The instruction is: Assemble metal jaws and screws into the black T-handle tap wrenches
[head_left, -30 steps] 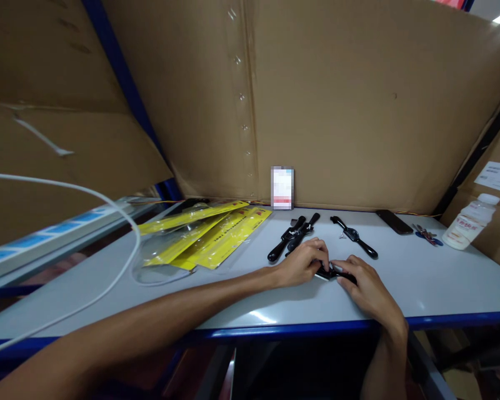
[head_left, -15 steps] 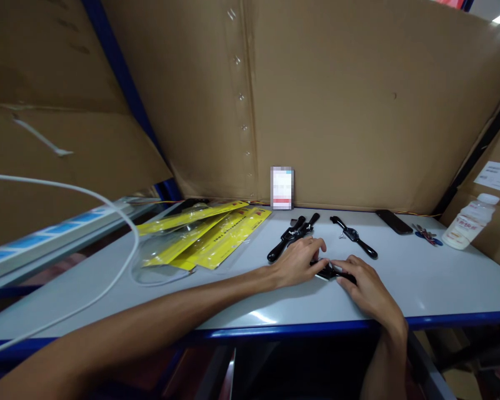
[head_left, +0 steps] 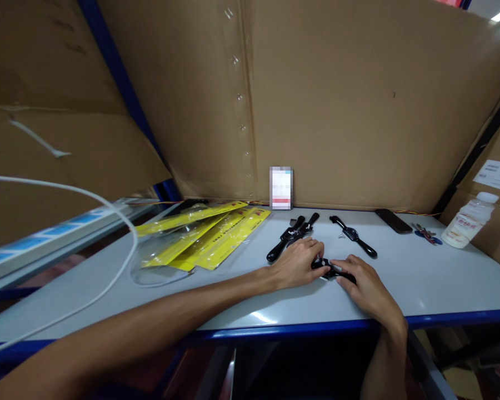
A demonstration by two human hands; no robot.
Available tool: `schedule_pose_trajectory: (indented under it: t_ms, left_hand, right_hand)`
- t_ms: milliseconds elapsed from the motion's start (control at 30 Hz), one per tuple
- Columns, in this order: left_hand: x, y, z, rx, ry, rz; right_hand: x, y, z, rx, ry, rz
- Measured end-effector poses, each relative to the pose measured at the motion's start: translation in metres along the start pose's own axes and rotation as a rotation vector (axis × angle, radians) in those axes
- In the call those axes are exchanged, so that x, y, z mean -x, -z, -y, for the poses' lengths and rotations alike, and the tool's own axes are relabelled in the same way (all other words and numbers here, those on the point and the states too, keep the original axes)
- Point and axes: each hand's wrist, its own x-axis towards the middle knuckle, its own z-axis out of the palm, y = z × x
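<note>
Toward five o'clock, my left hand has curled down, pinching the black tool my right hand also pinches, apparently steadying it.

Brown cardboard walls enclose a blue-edged pale table.

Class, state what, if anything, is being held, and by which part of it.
A black tool: the right grip holds its right-hand handle; the left grip is at the body's left end, its exact hold partly hidden.
</note>
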Motion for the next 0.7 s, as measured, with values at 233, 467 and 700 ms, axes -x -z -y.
schedule_pose_trajectory:
  t_ms: [233, 467, 700]
  left_hand:
    - [0.0012, -0.0010, 0.0008, 0.016, -0.056, 0.017]
    - [0.0008, -0.0007, 0.0038, 0.048, -0.100, 0.027]
    - [0.0015, 0.0012, 0.0032, 0.036, -0.124, 0.032]
  right_hand:
    - [0.0000, 0.0003, -0.0003, 0.004, 0.006, 0.006]
    - [0.0004, 0.0027, 0.0022, -0.010, 0.000, 0.019]
    - [0.0007, 0.0004, -0.0004, -0.010, 0.012, -0.008]
